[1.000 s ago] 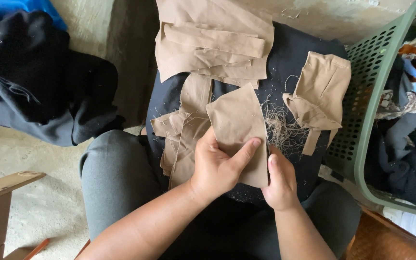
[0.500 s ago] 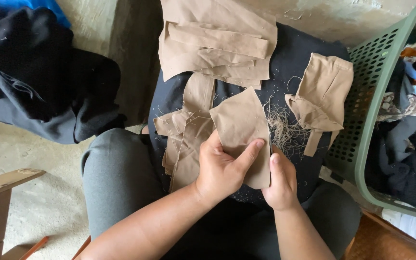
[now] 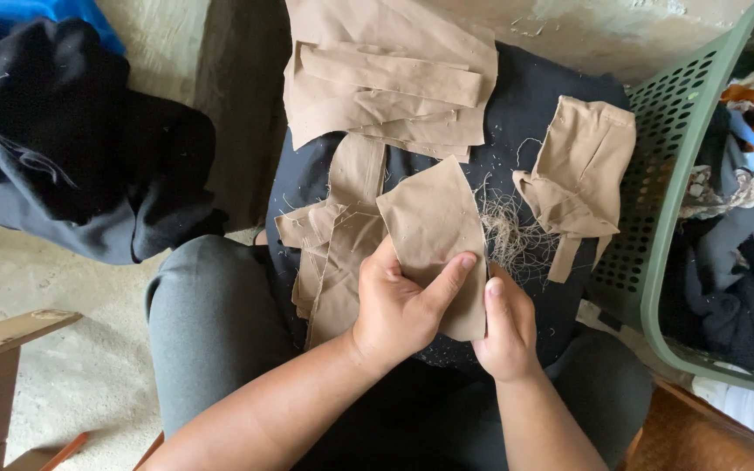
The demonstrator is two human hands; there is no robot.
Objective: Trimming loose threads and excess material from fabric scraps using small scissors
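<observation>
My left hand (image 3: pixel 403 305) and my right hand (image 3: pixel 506 330) both pinch the lower edge of a tan fabric piece (image 3: pixel 434 218), which I hold flat over a dark cloth (image 3: pixel 534 113) spread on my lap. The left thumb and forefinger lie across its near right corner; the right fingers grip from the side beside them. A clump of loose tan threads (image 3: pixel 506 237) lies just right of the piece. More tan scraps (image 3: pixel 329 253) rest under and left of it.
A stack of tan fabric strips (image 3: pixel 390 78) lies at the far side of the dark cloth, and another tan piece (image 3: pixel 582 179) at the right. A green laundry basket (image 3: pixel 656 209) with mixed clothes stands right. Dark garments (image 3: pixel 63 148) are heaped left. A wooden stool corner (image 3: pixel 2 336) shows lower left.
Both hands hold the same tan piece as before; the left forefinger has slid slightly along its edge. The view shifted a little.
</observation>
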